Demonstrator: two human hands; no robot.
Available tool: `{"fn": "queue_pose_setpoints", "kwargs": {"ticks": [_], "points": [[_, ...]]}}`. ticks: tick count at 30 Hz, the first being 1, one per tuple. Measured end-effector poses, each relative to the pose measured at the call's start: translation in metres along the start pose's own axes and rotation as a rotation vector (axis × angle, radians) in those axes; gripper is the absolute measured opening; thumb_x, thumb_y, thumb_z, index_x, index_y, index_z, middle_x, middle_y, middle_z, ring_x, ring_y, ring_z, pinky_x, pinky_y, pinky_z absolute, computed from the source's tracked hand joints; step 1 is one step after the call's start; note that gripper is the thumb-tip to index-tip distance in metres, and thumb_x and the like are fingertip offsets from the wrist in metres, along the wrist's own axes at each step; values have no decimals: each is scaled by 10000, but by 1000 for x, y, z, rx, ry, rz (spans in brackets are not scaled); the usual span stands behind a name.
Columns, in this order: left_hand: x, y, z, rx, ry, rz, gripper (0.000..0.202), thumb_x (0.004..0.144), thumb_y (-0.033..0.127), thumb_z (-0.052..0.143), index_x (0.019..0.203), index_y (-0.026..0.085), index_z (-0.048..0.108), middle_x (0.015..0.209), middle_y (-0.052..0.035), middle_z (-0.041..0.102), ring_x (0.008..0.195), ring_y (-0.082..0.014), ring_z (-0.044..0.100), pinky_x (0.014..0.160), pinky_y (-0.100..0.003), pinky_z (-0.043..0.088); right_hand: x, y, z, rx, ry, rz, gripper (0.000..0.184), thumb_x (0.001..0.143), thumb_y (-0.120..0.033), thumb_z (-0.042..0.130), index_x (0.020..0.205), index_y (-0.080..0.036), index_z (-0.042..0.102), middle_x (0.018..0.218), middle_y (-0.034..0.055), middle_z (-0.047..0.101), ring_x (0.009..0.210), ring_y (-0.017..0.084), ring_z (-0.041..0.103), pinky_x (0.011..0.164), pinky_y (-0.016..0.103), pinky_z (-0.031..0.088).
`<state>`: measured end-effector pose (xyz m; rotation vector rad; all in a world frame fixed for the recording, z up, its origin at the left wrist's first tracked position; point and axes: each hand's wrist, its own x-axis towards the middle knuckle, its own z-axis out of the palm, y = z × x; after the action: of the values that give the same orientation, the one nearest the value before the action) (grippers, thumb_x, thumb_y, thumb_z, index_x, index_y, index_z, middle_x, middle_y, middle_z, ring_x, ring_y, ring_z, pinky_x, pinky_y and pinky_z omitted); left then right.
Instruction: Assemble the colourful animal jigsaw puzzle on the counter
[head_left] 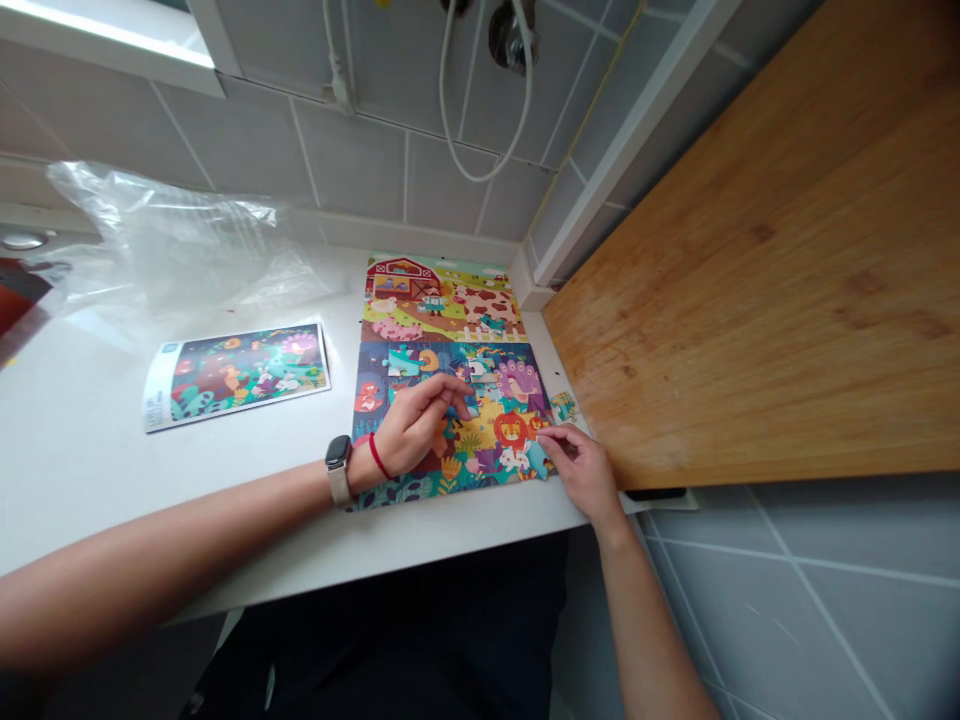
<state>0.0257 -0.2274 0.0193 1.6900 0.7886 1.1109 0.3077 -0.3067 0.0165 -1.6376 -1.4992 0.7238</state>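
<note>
A jigsaw puzzle with a dark forest scene and a lion lies on the counter, with several loose pieces on its surface. My left hand, with a watch and a red cord at the wrist, rests over its middle. Those fingers are curled together, hiding whatever is at their tips. At the puzzle's right edge, my right hand pinches a puzzle piece beside the lion, between thumb and forefinger. Another loose piece lies just off the board, above my right hand.
A farm picture board adjoins the puzzle's far side. To the left lie a picture booklet and a crumpled clear plastic bag. A wooden panel rises close on the right. A white cable hangs against the tiled wall.
</note>
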Motion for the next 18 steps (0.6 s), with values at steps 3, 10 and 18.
{"fn": "queue_pose_setpoints", "kwargs": {"ticks": [3, 10, 18], "points": [[0, 0, 0, -11, -9, 8, 283, 1079, 265, 408, 1139, 185, 673, 855, -13, 757, 809, -161, 699, 816, -314, 519, 9, -9, -2, 19, -31, 28, 240, 908, -439, 718, 928, -218, 810, 936, 72, 793, 802, 223, 723, 687, 311, 566], [0, -1, 0, 2, 8, -4, 276, 1086, 274, 415, 1138, 198, 675, 867, -12, 751, 823, -163, 699, 821, -315, 520, 47, -35, 30, -78, -184, -65, 119, 910, -282, 710, 889, -222, 810, 896, 50, 807, 783, 208, 722, 739, 320, 549], [-1, -1, 0, -4, -14, -13, 290, 1089, 276, 412, 1141, 193, 685, 872, -21, 752, 813, -170, 701, 818, -330, 523, 63, -40, 44, -190, -318, -260, 121, 954, -184, 676, 898, -221, 777, 909, 35, 760, 884, 197, 705, 827, 321, 526]]}}
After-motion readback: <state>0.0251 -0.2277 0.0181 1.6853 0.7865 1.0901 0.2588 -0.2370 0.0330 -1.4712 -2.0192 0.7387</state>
